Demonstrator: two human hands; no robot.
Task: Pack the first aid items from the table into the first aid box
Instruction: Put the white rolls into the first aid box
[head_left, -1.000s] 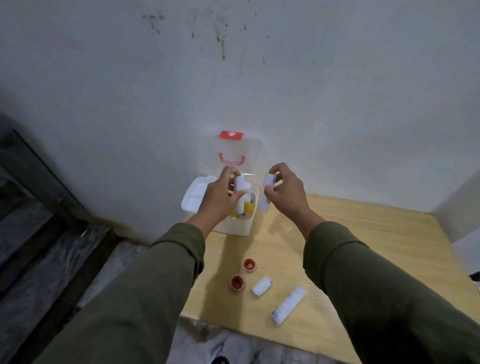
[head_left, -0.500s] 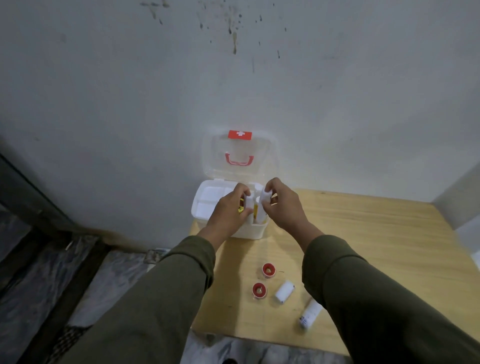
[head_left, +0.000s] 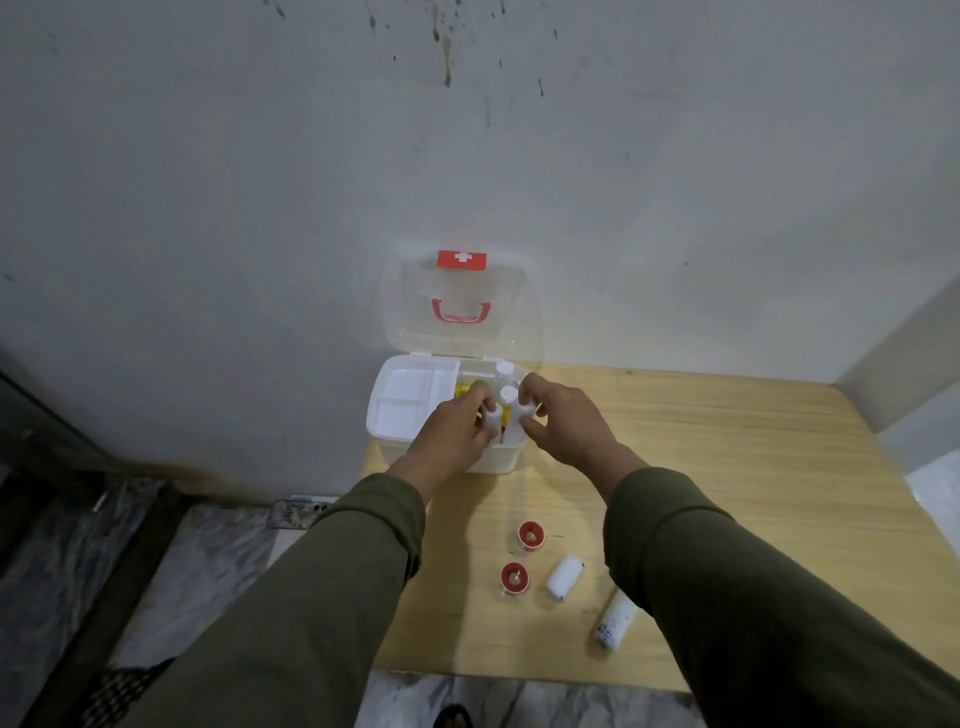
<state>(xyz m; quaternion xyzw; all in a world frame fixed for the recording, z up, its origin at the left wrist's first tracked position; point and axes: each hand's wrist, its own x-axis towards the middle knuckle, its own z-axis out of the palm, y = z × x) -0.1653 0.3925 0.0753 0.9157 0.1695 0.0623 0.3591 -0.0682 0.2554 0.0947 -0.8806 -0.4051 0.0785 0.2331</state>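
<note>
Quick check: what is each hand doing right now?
Left hand: holding a small white bottle over the box.
Right hand: holding another white bottle.

Surface: light wooden table set against a grey wall
Far left corner: white first aid box, lid open
Near edge: two red-and-white tape rolls, a small white bandage roll, a longer white roll partly hidden by a sleeve

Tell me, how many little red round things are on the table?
2. One red roll lies nearer the box; the other lies nearer the table's front edge.
</note>
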